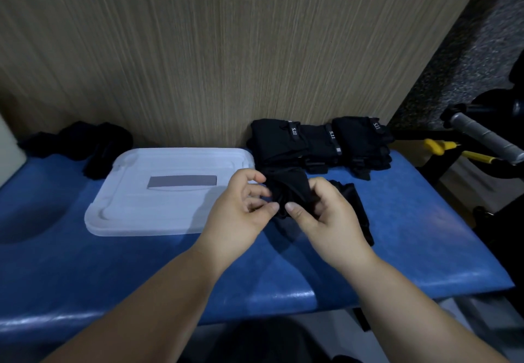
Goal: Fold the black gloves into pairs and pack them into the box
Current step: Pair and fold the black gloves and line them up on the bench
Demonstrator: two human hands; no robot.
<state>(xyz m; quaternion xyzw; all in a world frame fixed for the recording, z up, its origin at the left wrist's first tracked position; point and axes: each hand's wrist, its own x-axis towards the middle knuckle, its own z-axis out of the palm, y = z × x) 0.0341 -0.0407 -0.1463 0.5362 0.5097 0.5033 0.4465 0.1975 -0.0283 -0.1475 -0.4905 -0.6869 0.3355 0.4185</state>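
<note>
A bunched black glove [287, 192] hangs just above the blue padded bench [141, 272], pinched between both hands. My left hand [241, 209] grips its left edge with thumb and fingers. My right hand [326, 221] holds its right side, thumb on top. More black glove fabric [358, 209] trails under my right hand onto the bench. A row of folded black gloves [320, 143] with grey labelled straps lies at the back right by the wall. A loose heap of black gloves [85, 144] lies at the back left. The white plastic box [158, 192], lid on, sits left of my hands.
A wood-grain wall rises behind the bench. On the right, past the bench edge, stand a grey-wrapped handle [482, 136], yellow-handled tools [442, 147] and dark equipment on a speckled floor. A dent marks the bench cushion at far left.
</note>
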